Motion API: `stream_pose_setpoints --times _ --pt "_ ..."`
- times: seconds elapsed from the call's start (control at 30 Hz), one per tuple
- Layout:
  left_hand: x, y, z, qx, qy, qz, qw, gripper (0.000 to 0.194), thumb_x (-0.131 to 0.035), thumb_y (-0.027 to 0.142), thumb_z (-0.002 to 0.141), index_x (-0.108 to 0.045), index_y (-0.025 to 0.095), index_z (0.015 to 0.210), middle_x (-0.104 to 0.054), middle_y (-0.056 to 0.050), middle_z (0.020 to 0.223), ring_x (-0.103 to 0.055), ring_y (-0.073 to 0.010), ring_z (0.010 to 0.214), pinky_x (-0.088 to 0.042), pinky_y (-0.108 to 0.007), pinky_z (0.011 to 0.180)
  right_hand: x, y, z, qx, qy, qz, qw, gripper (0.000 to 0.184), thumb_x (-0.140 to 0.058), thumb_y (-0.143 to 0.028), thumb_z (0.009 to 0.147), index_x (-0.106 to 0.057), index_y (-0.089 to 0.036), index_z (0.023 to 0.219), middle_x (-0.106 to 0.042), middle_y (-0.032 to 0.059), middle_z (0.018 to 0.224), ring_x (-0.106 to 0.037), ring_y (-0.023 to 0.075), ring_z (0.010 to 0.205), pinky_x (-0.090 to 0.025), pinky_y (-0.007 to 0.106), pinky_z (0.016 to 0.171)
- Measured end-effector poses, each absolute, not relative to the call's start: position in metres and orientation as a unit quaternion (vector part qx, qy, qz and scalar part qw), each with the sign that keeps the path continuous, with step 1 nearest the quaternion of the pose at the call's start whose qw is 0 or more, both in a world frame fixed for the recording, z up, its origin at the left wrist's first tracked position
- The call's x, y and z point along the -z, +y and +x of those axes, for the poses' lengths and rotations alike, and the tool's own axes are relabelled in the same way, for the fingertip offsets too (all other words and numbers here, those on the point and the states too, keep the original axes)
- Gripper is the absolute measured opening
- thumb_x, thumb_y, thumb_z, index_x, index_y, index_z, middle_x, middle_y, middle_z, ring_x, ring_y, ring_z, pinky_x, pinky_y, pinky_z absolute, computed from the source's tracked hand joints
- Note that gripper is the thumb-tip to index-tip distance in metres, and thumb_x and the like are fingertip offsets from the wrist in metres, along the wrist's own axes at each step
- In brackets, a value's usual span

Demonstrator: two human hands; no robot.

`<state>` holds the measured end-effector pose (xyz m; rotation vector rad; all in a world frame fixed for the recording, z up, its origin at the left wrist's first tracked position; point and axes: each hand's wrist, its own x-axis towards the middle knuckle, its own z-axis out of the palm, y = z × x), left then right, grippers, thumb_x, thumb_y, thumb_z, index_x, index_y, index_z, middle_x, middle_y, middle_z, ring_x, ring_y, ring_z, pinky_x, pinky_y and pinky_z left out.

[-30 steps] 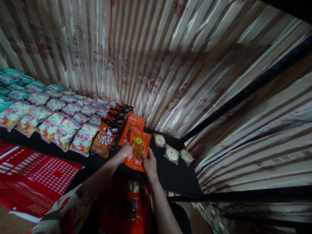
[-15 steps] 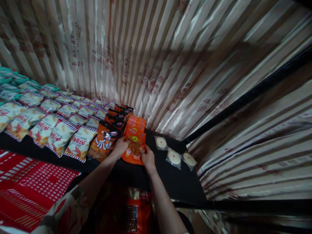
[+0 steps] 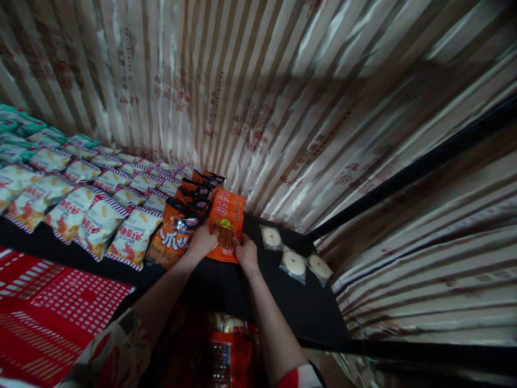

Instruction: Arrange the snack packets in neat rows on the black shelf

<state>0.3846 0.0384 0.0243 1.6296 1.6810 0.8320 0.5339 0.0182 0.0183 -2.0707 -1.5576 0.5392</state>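
Between my hands is an orange snack packet [image 3: 226, 235] with a window showing brown strips inside. My left hand [image 3: 202, 241] pinches its left edge, and my right hand [image 3: 245, 253] is closed on its right edge. The packet lies over similar orange packets [image 3: 230, 198], whose upper ends show behind it. Just left of my left hand stands a row of orange-and-black snack bags [image 3: 172, 240]. Several white snack bags [image 3: 133, 235] with striped edges stand in rows further left.
Clear-wrapped round pale items [image 3: 293, 263] lie on the black table [image 3: 291, 307] at the right. A red basket [image 3: 81, 302] is at lower left. More orange packets [image 3: 238, 355] sit below the table edge. A dark bar [image 3: 404, 178] slants across the striped sheeting [image 3: 250, 81].
The orange packet has slid away from me, further over the packets behind it. Both hands stay on its edges. My view has shifted slightly.
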Motion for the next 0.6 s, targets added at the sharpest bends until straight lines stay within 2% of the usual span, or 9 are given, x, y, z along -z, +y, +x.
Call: stream_pose_setpoints --times 0.13,0.33,0.47,0.6 --pt "-0.033 0.03 0.389 -0.247 0.65 0.672 0.257 0.038 -0.043 0.022 0.084 -0.051 0.013 0.12 -0.058 -0.015 0.12 -0.058 -0.0238 0.107 -0.043 -0.032 0.091 -0.017 0.022 0.534 -0.188 -0.575 -0.759 0.241 0.03 -0.048 -0.026 0.084 -0.063 -0.017 0.108 -0.07 0.0063 0.088 -0.065 0.0185 0.081 -0.045 0.023 0.072" --pt "-0.036 0.02 0.395 -0.194 0.648 0.718 0.163 0.042 -0.042 0.025 0.085 -0.051 0.011 0.124 -0.052 -0.017 0.127 -0.056 -0.0276 0.108 -0.046 -0.036 0.087 -0.014 0.027 0.535 -0.186 -0.564 -0.768 0.24 0.043 -0.049 -0.027 0.084 -0.051 -0.015 0.126 -0.07 0.0061 0.087 -0.066 0.0189 0.085 -0.046 0.024 0.075" --pt "-0.036 0.017 0.398 -0.173 0.653 0.726 0.129 0.042 -0.042 0.027 0.085 -0.051 0.012 0.124 -0.056 -0.017 0.12 -0.057 -0.0288 0.104 -0.048 -0.037 0.082 -0.015 0.029 0.536 -0.187 -0.578 -0.758 0.235 0.037 -0.048 -0.026 0.085 -0.055 -0.016 0.121 -0.07 0.0075 0.09 -0.066 0.0205 0.087 -0.046 0.025 0.075" --pt "-0.033 0.015 0.399 -0.178 0.649 0.733 0.092 0.044 -0.044 0.028 0.084 -0.051 0.009 0.124 -0.055 -0.018 0.121 -0.057 -0.0292 0.102 -0.046 -0.038 0.085 -0.016 0.029 0.537 -0.184 -0.583 -0.754 0.242 0.035 -0.048 -0.027 0.085 -0.057 -0.017 0.118 -0.07 0.0081 0.092 -0.066 0.0208 0.087 -0.046 0.026 0.075"
